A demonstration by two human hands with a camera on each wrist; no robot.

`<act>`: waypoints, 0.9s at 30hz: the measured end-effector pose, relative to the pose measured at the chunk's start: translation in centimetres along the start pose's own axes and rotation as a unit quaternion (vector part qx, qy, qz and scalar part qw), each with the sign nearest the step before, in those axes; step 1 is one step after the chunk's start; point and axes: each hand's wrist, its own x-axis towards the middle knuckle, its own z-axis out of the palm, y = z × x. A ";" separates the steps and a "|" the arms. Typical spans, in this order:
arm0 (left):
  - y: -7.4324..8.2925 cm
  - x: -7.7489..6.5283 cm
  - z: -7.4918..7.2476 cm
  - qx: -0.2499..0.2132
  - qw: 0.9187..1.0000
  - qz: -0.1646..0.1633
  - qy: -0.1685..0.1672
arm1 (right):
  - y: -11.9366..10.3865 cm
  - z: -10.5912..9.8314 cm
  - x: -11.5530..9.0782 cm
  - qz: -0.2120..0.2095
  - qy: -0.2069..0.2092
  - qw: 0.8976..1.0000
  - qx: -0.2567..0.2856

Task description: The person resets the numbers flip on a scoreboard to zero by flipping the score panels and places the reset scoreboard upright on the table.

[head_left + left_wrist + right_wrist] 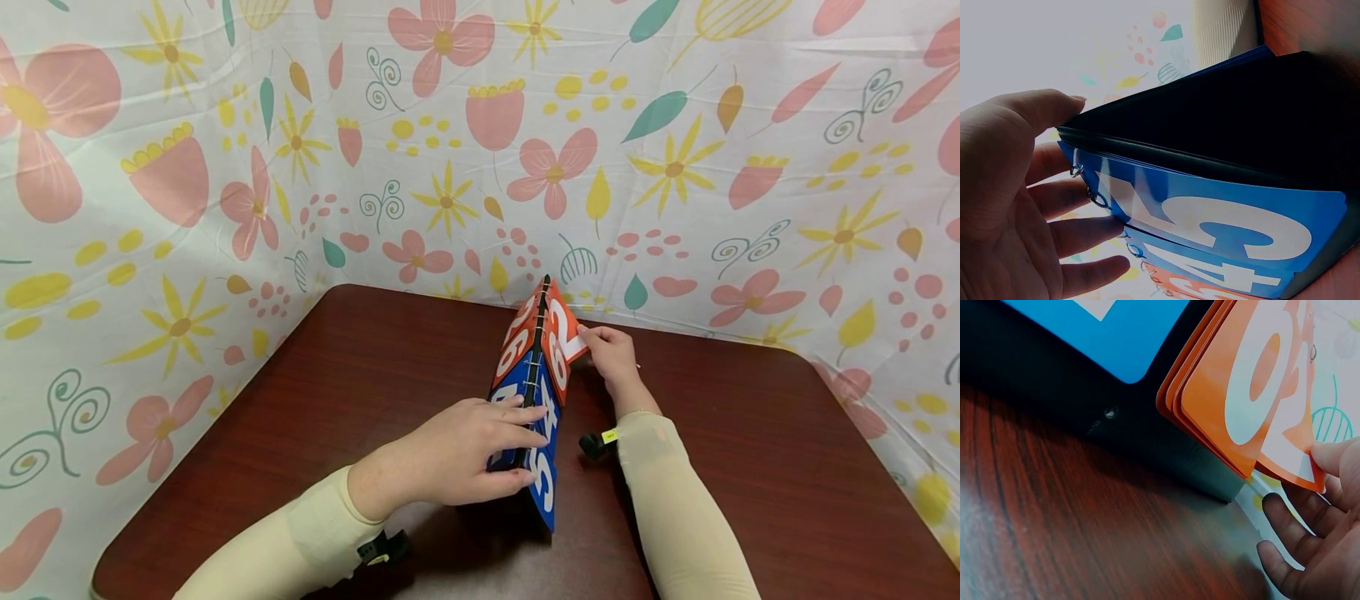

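Note:
A tent-shaped flip scoreboard [531, 392] stands on the table, its ringed black ridge running away from me. Orange number cards [557, 358] hang at its far end and blue number cards [1210, 219] at its near end. My left hand [465, 450] rests over the ridge at the near, blue part, fingers extended, thumb at the end edge. With thumb and fingers my right hand [611, 357] pinches the lower corner of the far orange card with a white 2 [1297, 450], which lifts away from the black side panel [1191, 465].
The scoreboard stands on a dark red-brown table [360, 367]. Flower-patterned cloth [480, 200] hangs behind the table and along its left and right sides. A small black wrist camera [596, 444] sits at the right sleeve.

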 end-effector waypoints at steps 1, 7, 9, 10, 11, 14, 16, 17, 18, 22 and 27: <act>0.0 0.0 0.0 0.000 1.000 0.000 0.000 | 0.0 0.0 0.0 0.000 -0.001 1.000 0.000; 0.0 0.0 -0.1 0.000 1.000 -0.003 -0.003 | -0.1 0.1 0.0 0.006 -0.009 1.000 -0.007; 0.0 0.0 -0.1 0.000 1.000 -0.003 -0.003 | -0.1 0.1 0.0 0.008 -0.015 1.000 -0.011; 0.0 0.0 -0.1 0.000 1.000 -0.003 -0.003 | -0.2 0.1 -0.1 0.008 -0.018 1.000 -0.014; 0.0 0.0 0.0 0.000 1.000 -0.003 -0.002 | -0.2 0.1 -0.1 0.009 -0.022 1.000 -0.016; 0.1 0.0 0.0 0.001 1.000 -0.003 -0.001 | -0.2 0.2 -0.2 0.010 -0.036 0.999 -0.028; 0.1 -0.1 0.0 0.001 1.000 -0.004 0.000 | -0.2 0.2 -0.2 0.009 -0.045 0.998 -0.037; 0.1 -0.1 0.0 0.001 1.000 -0.004 0.000 | -0.1 0.2 -0.2 0.008 -0.048 0.998 -0.042; 0.1 -0.1 0.0 0.002 1.000 -0.004 0.001 | -0.1 0.3 -0.1 0.007 -0.052 0.998 -0.046; 0.1 -0.1 0.1 0.004 1.000 -0.001 0.005 | 0.0 0.3 0.0 -0.004 -0.062 0.996 -0.059; 0.0 -0.1 0.1 0.004 1.000 -0.001 0.004 | 0.0 0.3 -0.1 -0.018 -0.066 0.996 -0.062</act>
